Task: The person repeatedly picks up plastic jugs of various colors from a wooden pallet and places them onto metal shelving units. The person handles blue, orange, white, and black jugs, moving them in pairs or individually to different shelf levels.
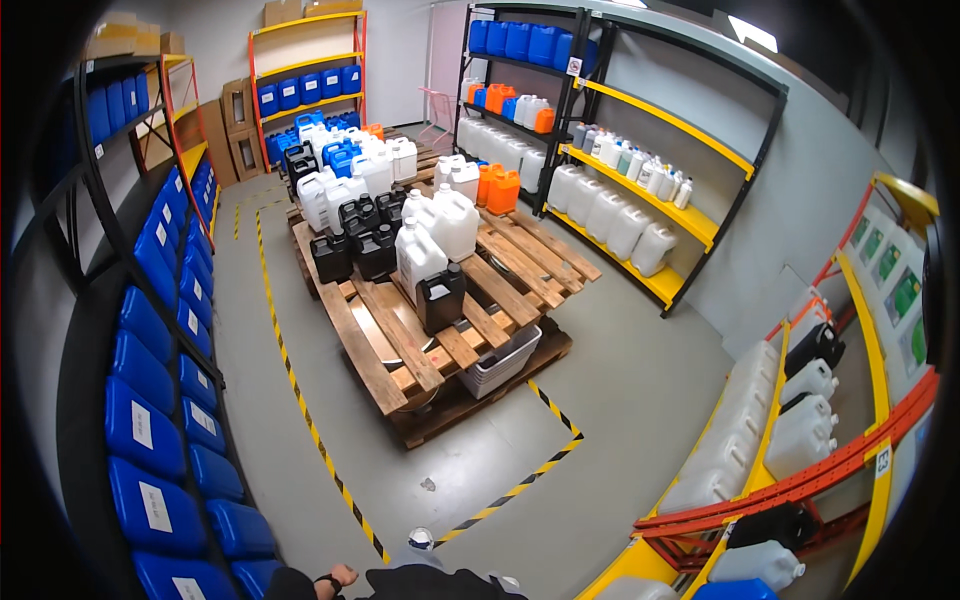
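My left hand shows at the lower edge, small, with a dark band at its wrist. Its fingers look curled in, and nothing shows in them. Nearest to it stand blue jerrycans on the left rack. My right hand is out of sight; dark clothing fills the lower middle. Ahead, a stack of wooden pallets bears black jerrycans, white jerrycans and orange jerrycans. Neither hand touches them.
Yellow-black floor tape runs around the pallets. Grey bins sit below the top pallet. Black racking lines the left; a shelf with small bottles stands at the back right. An orange beam juts in at near right.
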Demonstrator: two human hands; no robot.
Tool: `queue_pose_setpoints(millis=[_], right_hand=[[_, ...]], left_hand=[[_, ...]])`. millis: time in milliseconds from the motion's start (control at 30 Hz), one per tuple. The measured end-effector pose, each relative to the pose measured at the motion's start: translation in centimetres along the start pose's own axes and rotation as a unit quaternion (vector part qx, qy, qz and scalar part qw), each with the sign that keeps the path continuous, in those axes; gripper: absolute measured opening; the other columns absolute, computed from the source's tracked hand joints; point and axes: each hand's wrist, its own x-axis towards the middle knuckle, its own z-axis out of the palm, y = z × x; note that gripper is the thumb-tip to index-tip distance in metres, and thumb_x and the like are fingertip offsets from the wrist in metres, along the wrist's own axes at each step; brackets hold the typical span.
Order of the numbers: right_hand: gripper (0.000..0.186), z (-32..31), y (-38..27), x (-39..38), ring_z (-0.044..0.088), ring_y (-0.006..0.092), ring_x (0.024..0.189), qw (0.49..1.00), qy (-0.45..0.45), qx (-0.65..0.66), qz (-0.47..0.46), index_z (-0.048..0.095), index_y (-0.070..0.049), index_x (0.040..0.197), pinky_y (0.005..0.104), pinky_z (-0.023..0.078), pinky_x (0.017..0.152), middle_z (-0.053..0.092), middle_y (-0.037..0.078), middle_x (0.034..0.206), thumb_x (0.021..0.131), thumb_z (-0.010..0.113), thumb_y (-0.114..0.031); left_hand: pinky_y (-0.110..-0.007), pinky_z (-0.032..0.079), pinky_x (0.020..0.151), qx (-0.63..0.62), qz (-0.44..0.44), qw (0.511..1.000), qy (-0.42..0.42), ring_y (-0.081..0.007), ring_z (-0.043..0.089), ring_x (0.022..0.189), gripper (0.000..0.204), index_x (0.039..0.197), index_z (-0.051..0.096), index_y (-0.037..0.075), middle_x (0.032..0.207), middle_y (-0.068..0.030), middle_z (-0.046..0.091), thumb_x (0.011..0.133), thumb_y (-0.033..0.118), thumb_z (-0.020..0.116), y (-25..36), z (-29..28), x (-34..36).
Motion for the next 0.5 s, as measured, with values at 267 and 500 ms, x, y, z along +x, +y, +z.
queue_pose_setpoints(millis=[267, 500], right_hand=[[0.042, -7.4, -6.3, -0.2, 0.061, 0.026, 0.089, 0.95, 0.033, 0.255, 0.175, 0.069, -0.001, 0.106, 0.044, 0.049, 0.078, 0.069, 0.012, 0.097, 0.096, 0.048, -0.036], [0.039, -13.3, -10.1, 7.5, 0.063, 0.0252, 0.09, 0.953, -0.018, 0.238, 0.185, 0.071, -0.002, 0.101, 0.0449, 0.05, 0.077, 0.07, 0.013, 0.094, 0.094, 0.051, -0.035]], left_hand=[[-0.043, 0.047, 0.102, 0.006, -0.022, 0.999, -0.027, -0.0365, 0.061, 0.116, 0.047, 0.117, 0.071, 0.009, 0.122, -0.0183, 0.067, 0.085, 0.041, 0.057, 7.9, -6.1, 6.1], [-0.044, 0.047, 0.102, 0.022, 0.105, 0.994, 0.002, -0.0359, 0.06, 0.118, 0.046, 0.122, 0.068, 0.015, 0.124, -0.0151, 0.066, 0.085, 0.04, 0.056, 25.7, -8.2, 11.5]])
